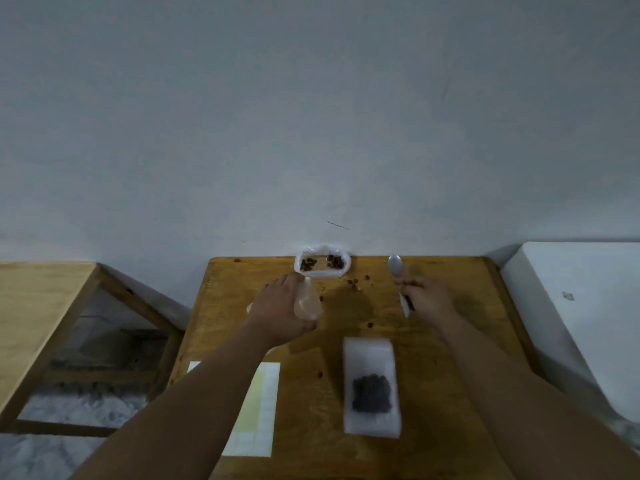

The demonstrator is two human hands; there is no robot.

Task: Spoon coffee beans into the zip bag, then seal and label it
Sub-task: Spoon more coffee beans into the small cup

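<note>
Beans (335,262) lie in 2 small clumps inside a white tray (322,273) at the far edge of the wooden table (433,358), just beyond the fingertips of my left hand (280,306). That hand grips a clear zip bag (307,301), thumb on 1 side and fingers on the other. I cannot tell whether the bag's mouth is open.

My right hand (427,297), well to the right of the left, pinches the handle of a metal spoon (396,264). The spoon's bowl points away toward the wall, past the fingertips. A few loose beans (353,282) dot the wood between the 2 hands, nearer the tray.

On the near side of the right hand, toward my body, a white pouch (369,351) lies flat with a dark heap of beans showing through its lower half. Under the left forearm lies a label sheet (263,407), white and pale yellow.

Bare wood shows between the 2 hands and beside the pouch. The tray sits against the wall. Right of the right hand, the table edge runs along a white block (571,306). Left of the left hand, a gap separates it from another wooden table (41,299).
</note>
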